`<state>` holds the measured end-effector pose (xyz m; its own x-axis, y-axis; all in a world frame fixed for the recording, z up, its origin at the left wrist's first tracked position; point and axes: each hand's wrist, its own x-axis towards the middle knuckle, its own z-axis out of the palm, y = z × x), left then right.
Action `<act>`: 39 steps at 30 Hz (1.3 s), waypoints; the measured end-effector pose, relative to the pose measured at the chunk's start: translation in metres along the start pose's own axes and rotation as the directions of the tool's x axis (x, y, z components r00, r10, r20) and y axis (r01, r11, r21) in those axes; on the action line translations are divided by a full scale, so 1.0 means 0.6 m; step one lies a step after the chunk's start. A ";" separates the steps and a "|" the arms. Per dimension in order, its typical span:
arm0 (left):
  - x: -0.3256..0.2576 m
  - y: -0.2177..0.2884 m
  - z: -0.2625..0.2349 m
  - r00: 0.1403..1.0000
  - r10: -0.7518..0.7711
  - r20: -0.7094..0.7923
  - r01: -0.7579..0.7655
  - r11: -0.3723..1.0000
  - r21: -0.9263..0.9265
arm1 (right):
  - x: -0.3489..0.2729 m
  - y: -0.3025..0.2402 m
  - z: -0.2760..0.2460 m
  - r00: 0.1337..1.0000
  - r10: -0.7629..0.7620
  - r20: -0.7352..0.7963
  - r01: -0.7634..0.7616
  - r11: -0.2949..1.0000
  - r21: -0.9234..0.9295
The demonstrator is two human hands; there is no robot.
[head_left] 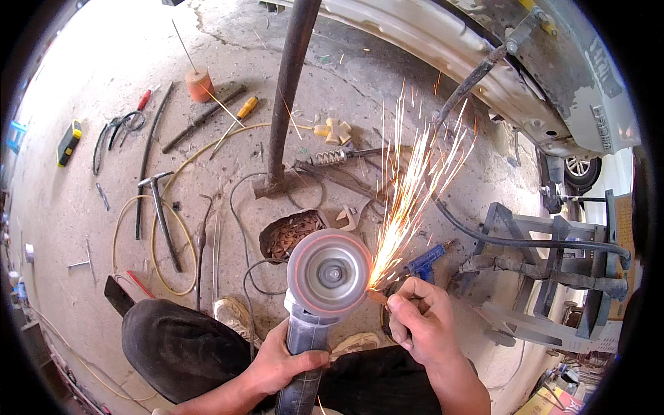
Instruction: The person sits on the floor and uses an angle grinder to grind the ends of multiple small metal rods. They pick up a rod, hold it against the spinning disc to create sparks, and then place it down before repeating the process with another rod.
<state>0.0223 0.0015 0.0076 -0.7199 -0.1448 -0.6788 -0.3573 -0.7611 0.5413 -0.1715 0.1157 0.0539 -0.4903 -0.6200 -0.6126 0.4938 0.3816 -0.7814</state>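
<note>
My left hand point(287, 356) is wrapped round the dark body of an angle grinder point(308, 335), whose round disc point(329, 271) faces up and looks blurred, as if spinning. Between the thumb and fingers of my right hand point(422, 319) is a small rusty metal piece point(377, 297). Its tip meets the right edge of the disc. From that contact a bright spray of sparks point(408, 214) flies up and away to the far right. Part of the metal piece is hidden by my fingers.
Beyond the disc lies a container of rusty bits point(290, 234) beside an adjustable wrench point(353, 214). A dark metal post point(282, 104) rises ahead. Cables, a T-handle wrench point(161, 214) and a yellow-handled screwdriver point(245, 108) lie leftward. A blue tool point(425, 261) and metal frame point(553, 242) stand right.
</note>
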 end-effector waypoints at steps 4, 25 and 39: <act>0.001 -0.002 -0.001 1.000 -0.008 0.003 0.008 0.999 -0.031 | 0.001 0.000 -0.002 1.000 -0.021 0.012 0.021 1.000 -0.015; 0.003 -0.003 -0.004 0.999 0.007 0.034 -0.005 0.999 -0.053 | -0.006 -0.002 0.001 0.945 -0.316 -0.087 0.289 0.928 -0.237; 0.004 -0.006 -0.006 1.000 0.010 0.014 -0.009 0.999 -0.035 | 0.000 0.000 0.003 0.964 -0.249 -0.094 0.219 0.942 -0.253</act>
<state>0.0242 0.0016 0.0021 -0.7315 -0.1436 -0.6665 -0.3298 -0.7811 0.5302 -0.1701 0.1146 0.0543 -0.6631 -0.6284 -0.4068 0.1764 0.3969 -0.9007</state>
